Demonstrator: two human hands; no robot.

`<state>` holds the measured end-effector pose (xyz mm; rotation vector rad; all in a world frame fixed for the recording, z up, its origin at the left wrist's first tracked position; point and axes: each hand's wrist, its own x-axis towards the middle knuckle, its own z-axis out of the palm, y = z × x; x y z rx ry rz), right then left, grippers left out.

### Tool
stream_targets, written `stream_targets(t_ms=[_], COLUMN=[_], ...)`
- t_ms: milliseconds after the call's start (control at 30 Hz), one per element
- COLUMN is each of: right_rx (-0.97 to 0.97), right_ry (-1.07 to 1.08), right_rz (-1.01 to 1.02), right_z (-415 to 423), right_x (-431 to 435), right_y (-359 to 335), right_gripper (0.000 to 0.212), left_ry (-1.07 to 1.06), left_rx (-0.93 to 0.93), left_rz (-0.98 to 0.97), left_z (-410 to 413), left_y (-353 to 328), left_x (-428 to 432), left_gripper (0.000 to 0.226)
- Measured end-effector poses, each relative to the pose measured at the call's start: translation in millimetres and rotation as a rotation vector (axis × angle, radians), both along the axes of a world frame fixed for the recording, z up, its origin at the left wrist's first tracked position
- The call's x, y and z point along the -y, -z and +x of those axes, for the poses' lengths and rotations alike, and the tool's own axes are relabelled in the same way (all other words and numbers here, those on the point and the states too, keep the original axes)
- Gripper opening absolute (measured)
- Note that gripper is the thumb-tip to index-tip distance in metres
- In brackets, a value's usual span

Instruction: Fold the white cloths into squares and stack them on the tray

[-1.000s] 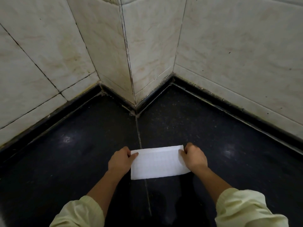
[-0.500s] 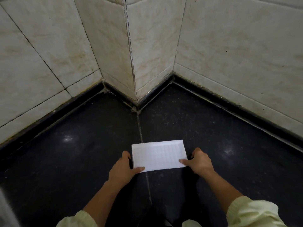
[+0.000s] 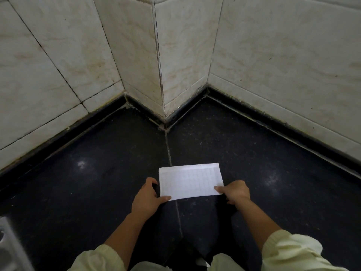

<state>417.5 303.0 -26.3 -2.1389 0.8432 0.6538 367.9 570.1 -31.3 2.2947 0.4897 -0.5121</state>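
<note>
— Both hands sit nearer the body than a second ago. They have moved from the side edges of the folded white cloth (image 3: 190, 181) to its near corners.
— And each grip?
— The left hand (image 3: 146, 200) pinches the near-left corner, thumb on top. The right hand (image 3: 235, 192) pinches the near-right corner.
— Where is the cloth?
— Flat on the dark worktop (image 3: 97, 192), across its seam (image 3: 168, 149).

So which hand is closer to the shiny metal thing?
Left. The left hand pinches the cloth's near-left corner, toward the metal thing; the right hand holds the near-right corner, farther away.
</note>
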Motion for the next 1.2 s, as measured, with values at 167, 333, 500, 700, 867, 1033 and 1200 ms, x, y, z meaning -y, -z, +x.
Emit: stream_targets(t_ms=[167,333,500,700,867,1033,1200], right_rx=[0.075,0.151,0.176,0.194,0.328,0.340,0.283], right_ry=[0.070,0.281,0.361,0.321,-0.009,-0.207,-0.316], right_rz=[0.039,0.228,0.266,0.408,0.338,0.264,0.206], right_z=[1,3,5,10,10,9,5], right_x=[-8,-7,-4,-13,-55,-101,-136], right_y=[1,-2,1,-11,-21,-22,-12], right_gripper=[0.023,0.015,0.015,0.014,0.014,0.013,0.011], left_ry=[-0.019,-0.025,-0.070,-0.280,-0.426,-0.482,-0.538], left_rx=[0.006,-0.006,-0.005,-0.047,-0.060,-0.043,-0.018], left_rz=[-0.022,-0.041,-0.080,-0.298,-0.376,-0.396,-0.448], left_z=[-1,-1,1,9,10,9,5], left_y=[-1,-3,-2,1,3,9,9], left_x=[2,1,1,-7,-8,-8,-7], left_gripper=[0.056,0.057,0.051,0.037,0.020,0.017,0.014])
